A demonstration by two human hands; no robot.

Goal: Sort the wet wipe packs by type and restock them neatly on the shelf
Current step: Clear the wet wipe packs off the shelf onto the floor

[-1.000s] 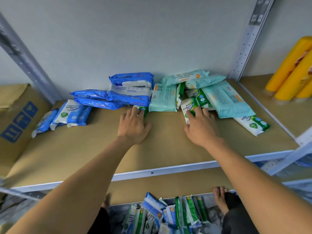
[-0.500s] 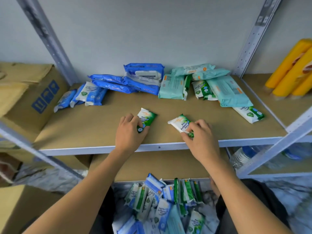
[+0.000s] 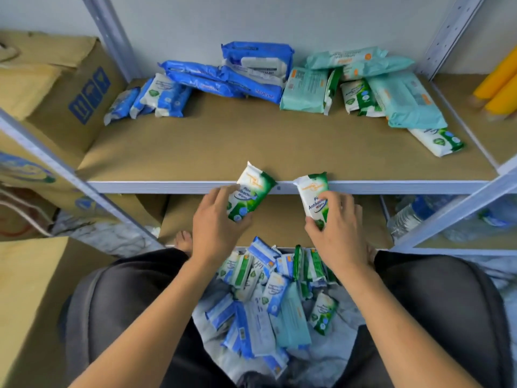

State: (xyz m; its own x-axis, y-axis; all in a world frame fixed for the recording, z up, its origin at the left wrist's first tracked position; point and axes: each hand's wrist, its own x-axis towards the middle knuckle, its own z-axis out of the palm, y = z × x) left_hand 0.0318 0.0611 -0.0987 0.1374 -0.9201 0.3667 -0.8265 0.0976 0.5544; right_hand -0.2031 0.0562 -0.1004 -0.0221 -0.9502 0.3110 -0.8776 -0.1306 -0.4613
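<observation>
- Currently, the left hand (image 3: pixel 215 222) grips the lower end of a small green-and-white wipe pack (image 3: pixel 253 191), fingers curled round it, its top tilted over the front edge of the shelf (image 3: pixel 167 187).
- The right hand (image 3: pixel 340 231) holds a second green pack (image 3: pixel 313 191) of the same kind in the same way, just beside the first and near the middle of that front edge.
- Matching green packs (image 3: pixel 359 98) lie near the back right of the shelf, wedged among teal packs (image 3: pixel 405 102); one stray green pack (image 3: pixel 437 141) lies by the right edge.
- Dark blue packs (image 3: pixel 251 77) are heaped at the back centre, and small light blue packs (image 3: pixel 165 98) sit towards the back left corner.
- Below, between the person's knees, an unsorted pile of packs (image 3: pixel 265 298) waits on the floor.
- Judged step: giving the green type its own spot.
- To do it well, pick bare board clear of the teal heap, lay both packs label up and facing the same way, edges squared to the shelf front, then bring the other green ones alongside.
- The film looks slippery, so hold each pack across its body rather than by the end.
</observation>
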